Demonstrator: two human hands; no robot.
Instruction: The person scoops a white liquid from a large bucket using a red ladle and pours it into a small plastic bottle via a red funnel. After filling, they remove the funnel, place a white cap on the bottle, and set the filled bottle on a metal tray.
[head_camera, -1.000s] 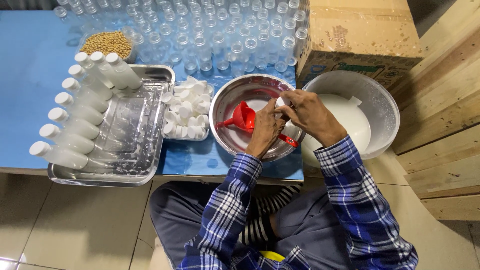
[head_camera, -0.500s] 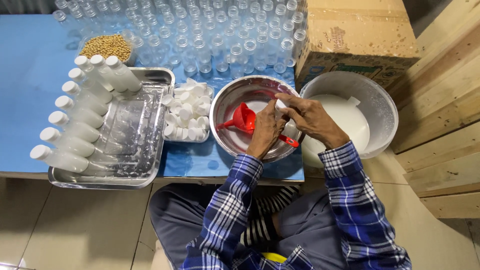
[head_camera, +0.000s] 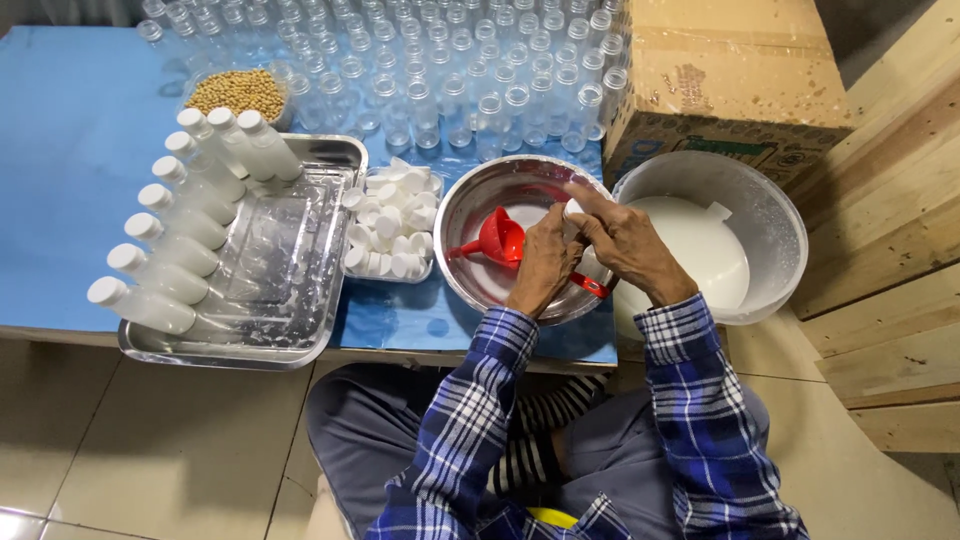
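We've got nine capped bottles (head_camera: 180, 245) laid flat in the steel tray (head_camera: 300, 345) on the left; over the steel bowl (head_camera: 470, 200) with one red funnel (head_camera: 497, 238), our left hand (head_camera: 545, 262) grips a small bottle (head_camera: 572, 212), steadying it, while our right hand (head_camera: 625, 240) pinches its white cap

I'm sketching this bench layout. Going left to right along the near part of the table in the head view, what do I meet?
Rectangular steel tray of white-capped filled bottles → small clear tub of white caps → round steel bowl with red funnel → large white basin of white liquid.
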